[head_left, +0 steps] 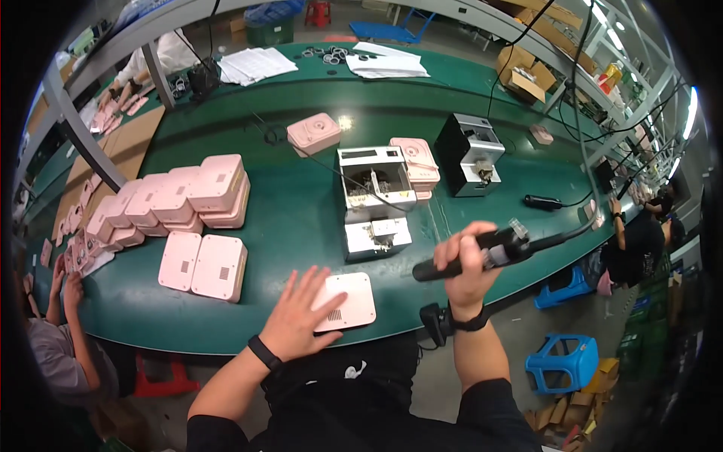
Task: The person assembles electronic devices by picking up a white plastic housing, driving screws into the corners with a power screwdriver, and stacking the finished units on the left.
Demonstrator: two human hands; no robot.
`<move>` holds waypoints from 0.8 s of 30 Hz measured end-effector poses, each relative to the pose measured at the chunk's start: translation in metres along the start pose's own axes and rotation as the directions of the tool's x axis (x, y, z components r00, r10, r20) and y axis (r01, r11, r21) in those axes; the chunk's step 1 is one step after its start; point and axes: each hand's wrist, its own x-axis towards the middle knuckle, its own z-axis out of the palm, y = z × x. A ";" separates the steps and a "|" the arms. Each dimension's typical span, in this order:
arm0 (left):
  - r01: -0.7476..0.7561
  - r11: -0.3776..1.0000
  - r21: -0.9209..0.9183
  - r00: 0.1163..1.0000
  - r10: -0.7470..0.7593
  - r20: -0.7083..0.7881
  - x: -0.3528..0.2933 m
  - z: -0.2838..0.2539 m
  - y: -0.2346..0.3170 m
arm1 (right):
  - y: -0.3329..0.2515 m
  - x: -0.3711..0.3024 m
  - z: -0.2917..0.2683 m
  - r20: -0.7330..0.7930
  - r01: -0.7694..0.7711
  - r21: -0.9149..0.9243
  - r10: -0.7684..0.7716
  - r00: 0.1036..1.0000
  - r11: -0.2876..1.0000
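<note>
Your right hand (pixel 471 271) grips a black corded tool (pixel 512 242) as your left hand (pixel 301 320), fingers spread, rests on a pink case (pixel 358 292) near the front edge of the table (pixel 286 245); too light a press could let it slide if bumped

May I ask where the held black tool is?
In the head view, the black tool is right of centre, in the right hand, right of the nearer machine.

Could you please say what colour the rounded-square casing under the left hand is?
The casing is pale pink, as the head view shows.
</note>
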 end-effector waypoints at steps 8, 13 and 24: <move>0.157 0.903 -0.399 0.972 -0.213 -0.100 -0.005 0.034 -0.015 | 0.011 0.055 0.049 0.113 0.090 0.072 -0.097 0.989 0.993; 0.144 0.898 -0.417 0.966 -0.219 -0.139 0.004 0.037 -0.012 | 0.019 0.056 0.062 0.173 0.047 -0.125 -0.025 0.985 0.991; 0.148 0.870 -0.471 0.964 -0.232 -0.126 0.009 0.039 -0.017 | 0.024 0.028 0.054 0.212 -0.041 -0.001 0.041 0.976 0.999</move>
